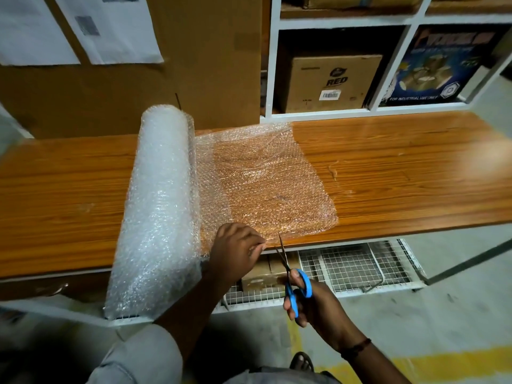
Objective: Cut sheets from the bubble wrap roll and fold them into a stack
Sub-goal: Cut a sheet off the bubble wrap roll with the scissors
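Right hand (313, 303) grips scissors (295, 284), blades parted at the worktop's (401, 176) front edge, aimed along the roll's (163, 203) axis; left hand (235, 249) apparently pinches the sheet (263, 176) just beside them.

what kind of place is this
Probably a warehouse packing or storage area: white shelving holds a cardboard box marked RED and a printed package reading "for industrial use only", and a bubble wrap roll lies partly unrolled on a wooden worktable.
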Tool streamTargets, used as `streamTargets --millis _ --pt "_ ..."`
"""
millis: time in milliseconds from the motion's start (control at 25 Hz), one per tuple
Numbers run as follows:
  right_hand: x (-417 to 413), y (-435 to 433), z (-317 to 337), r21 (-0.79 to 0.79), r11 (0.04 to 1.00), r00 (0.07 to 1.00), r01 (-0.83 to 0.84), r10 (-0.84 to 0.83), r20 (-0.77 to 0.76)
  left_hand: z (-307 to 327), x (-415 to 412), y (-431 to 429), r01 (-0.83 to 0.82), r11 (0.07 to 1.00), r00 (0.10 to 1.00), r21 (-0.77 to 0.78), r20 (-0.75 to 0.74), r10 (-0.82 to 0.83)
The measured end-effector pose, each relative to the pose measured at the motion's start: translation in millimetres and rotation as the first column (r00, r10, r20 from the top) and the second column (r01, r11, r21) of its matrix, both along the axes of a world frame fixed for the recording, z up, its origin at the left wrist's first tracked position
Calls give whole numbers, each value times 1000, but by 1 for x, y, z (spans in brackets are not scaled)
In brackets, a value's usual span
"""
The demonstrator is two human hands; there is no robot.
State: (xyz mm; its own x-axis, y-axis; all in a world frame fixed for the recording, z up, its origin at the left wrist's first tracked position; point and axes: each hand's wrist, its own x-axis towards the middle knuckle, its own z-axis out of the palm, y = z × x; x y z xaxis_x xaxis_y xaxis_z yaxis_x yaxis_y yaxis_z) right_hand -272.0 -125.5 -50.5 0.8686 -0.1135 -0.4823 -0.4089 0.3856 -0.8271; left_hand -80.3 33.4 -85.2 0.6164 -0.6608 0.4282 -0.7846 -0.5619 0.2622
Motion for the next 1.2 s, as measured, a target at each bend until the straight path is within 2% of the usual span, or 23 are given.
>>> streamTargets --millis 280,680,1200 --pt "7 4 2 -67 998 999 -9 11 34 0 -6 2 -17 995 999 -93 35 20" --pt "30 10 16 -247 969 1000 5 -1 16 5 -14 -1 -13 996 992 -89 120 24" --pt "34 11 3 -253 965 998 64 -55 41 5 -20 0 22 995 992 -95 128 -10"
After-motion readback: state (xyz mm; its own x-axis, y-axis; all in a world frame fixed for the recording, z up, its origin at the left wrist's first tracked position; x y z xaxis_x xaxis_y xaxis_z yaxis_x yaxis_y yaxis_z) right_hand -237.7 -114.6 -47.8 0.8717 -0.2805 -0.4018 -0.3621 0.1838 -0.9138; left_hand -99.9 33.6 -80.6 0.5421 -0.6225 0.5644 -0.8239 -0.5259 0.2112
